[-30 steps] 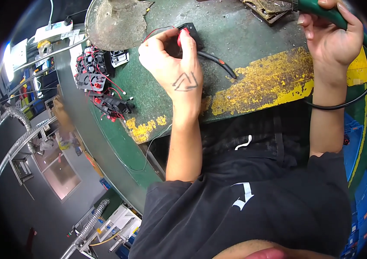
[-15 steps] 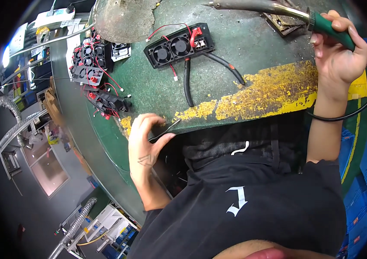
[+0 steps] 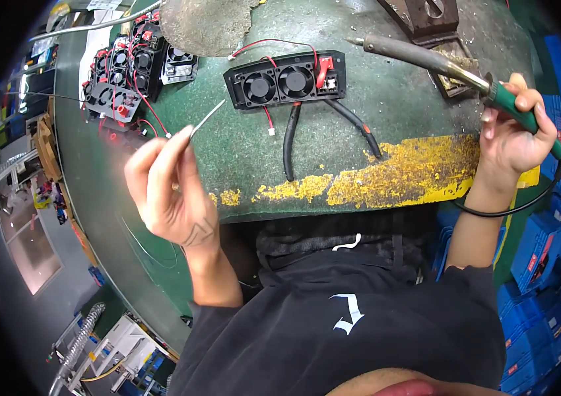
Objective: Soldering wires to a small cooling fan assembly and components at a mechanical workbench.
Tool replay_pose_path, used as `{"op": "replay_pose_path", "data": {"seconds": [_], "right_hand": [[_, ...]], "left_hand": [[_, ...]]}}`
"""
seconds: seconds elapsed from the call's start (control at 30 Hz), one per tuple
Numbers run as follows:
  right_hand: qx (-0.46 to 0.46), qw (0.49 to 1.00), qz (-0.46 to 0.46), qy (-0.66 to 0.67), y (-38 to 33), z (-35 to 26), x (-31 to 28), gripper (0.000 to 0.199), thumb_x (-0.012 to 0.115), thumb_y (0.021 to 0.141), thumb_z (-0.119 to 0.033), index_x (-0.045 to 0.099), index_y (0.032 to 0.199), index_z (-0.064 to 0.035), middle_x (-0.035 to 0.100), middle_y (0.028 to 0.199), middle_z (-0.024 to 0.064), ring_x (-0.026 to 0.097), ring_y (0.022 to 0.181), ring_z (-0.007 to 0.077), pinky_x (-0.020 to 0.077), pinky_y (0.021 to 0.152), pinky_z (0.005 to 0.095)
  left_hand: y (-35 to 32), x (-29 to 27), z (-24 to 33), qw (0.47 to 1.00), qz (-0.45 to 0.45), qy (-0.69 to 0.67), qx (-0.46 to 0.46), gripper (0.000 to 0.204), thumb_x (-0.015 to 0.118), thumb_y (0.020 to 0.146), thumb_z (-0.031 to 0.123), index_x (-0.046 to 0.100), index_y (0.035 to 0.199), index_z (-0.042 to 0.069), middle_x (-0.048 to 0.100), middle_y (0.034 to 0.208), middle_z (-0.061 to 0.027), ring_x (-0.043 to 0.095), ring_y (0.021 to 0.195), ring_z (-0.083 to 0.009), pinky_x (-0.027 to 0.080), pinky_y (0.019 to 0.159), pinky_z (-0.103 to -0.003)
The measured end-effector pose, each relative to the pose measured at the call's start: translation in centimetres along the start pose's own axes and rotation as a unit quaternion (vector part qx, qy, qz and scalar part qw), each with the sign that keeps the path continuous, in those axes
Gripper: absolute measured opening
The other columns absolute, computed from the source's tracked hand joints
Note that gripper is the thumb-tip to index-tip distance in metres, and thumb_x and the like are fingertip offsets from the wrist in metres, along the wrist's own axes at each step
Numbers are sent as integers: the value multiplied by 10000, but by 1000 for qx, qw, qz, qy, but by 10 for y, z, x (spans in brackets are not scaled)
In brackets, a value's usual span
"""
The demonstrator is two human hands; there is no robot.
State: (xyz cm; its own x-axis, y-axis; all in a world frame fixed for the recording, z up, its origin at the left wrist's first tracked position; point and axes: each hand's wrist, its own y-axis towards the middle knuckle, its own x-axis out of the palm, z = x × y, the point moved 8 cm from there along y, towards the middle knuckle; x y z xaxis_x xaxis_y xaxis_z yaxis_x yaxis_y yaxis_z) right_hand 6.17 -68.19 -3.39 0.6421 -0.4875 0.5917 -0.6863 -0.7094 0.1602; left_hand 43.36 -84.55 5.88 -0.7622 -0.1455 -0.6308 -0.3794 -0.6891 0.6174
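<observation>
The hands are both gripping tools: the left hand [image 3: 168, 191] is pinching a thin strand of solder wire [image 3: 206, 119] between closed fingers, raised over the bench [image 3: 241, 152], while the right hand [image 3: 511, 142] is wrapping shut round the green handle of a soldering iron [image 3: 426, 59]. The black twin-fan unit [image 3: 287, 79] is lying between them on the bench, its two black leads trailing toward the person. This looks like readying to solder; the next move probably calls for bringing tip and wire together at the unit's terminals

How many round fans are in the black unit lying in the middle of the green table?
2: the left fan and the right fan sit side by side in the black fan unit. More units are piled at the table's far left.
</observation>
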Motion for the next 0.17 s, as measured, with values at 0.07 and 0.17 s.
{"op": "replay_pose_path", "data": {"seconds": [0.07,0.17], "right_hand": [[11,1000,-9,1,0,12,5,319,462,912,-308,575,789,-37,607,980,170,615,574,302,441,366,280],[22,1000,-21,-1,4,6,5,321,467,910,-317,573,782,-43,602,1006,179,629,585,320,466,360,292]], "left_hand": [[15,17,12,998,-14,14,52,252,734,789,-93,763,1009,27,581,945,-67,570,790,-168,466,675,-261],[34,59,28,985,-75,-25,154,287,734,787,-93,771,1029,57,620,1009,-71,610,859,-222,492,751,-286]]}}
